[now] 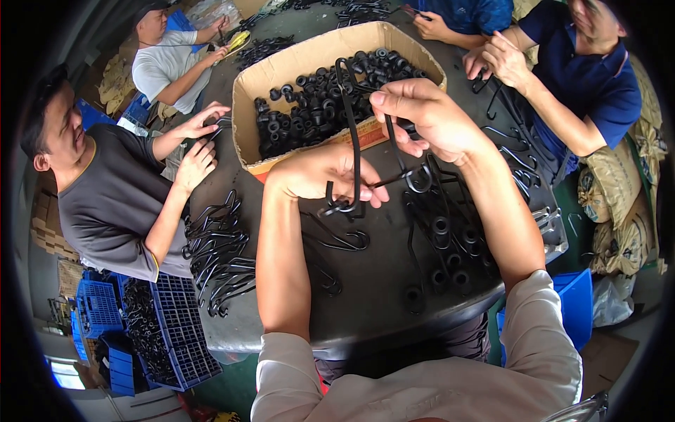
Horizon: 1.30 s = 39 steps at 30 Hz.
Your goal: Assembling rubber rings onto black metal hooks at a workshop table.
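Head view: left hand [318, 172] and right hand [430, 118] pinch black rods [354, 133], probably stiff, light and slick, best held along their straight lengths

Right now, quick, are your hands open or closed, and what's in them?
Left hand: closed, holding a black rod.
Right hand: closed, fingers on black rod too; can't tell if it's the same piece.

Bent rods [353, 126] look glossy, smooth metal; bushings [309, 116] matt, rubber-like. Box [309, 58]: matt cardboard. Surface [376, 281]: smooth, faint sheen. Crate [184, 330]: plastic.
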Each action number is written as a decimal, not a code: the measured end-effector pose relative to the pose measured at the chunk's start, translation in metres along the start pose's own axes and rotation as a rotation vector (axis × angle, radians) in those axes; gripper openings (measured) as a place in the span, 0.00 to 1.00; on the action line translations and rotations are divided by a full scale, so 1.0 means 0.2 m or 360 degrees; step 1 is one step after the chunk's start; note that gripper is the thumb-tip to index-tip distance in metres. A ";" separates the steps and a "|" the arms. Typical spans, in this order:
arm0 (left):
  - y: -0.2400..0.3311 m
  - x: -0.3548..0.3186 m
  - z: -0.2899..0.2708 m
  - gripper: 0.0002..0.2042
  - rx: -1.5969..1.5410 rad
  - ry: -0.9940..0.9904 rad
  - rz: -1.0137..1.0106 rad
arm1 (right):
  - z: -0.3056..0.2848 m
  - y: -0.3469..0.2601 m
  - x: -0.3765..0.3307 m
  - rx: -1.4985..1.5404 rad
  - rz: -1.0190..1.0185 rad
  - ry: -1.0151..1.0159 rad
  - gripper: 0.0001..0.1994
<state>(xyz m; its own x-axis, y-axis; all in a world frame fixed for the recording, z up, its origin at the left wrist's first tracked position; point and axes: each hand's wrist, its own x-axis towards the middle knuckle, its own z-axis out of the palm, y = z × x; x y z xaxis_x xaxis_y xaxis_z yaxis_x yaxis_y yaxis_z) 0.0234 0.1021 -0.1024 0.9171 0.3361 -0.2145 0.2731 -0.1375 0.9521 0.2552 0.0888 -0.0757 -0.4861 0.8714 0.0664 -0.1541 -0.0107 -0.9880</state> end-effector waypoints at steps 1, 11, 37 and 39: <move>0.03 0.00 0.00 0.15 -0.0040 -0.0002 -0.0036 | 0.00 -0.01 0.00 0.0084 0.0016 -0.0060 0.15; 0.14 -0.04 0.07 0.10 -0.0135 0.0167 0.0344 | -0.01 0.01 0.00 0.0069 0.0005 -0.0265 0.16; 0.28 -0.11 0.13 0.11 0.0468 0.0229 0.0190 | -0.06 -0.34 -0.33 -0.1410 -0.1009 -0.0472 0.10; 0.31 -0.13 0.13 0.11 0.0250 0.0128 0.0223 | -0.06 -0.34 -0.33 -0.1321 -0.1034 -0.0488 0.09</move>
<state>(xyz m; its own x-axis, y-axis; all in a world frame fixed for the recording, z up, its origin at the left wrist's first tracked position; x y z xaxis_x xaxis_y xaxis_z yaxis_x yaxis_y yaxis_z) 0.0239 0.0606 -0.0438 0.9248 0.3759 -0.0582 0.1920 -0.3293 0.9245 0.3086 0.0372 -0.0144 -0.7327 0.4310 0.5267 0.1126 0.8401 -0.5307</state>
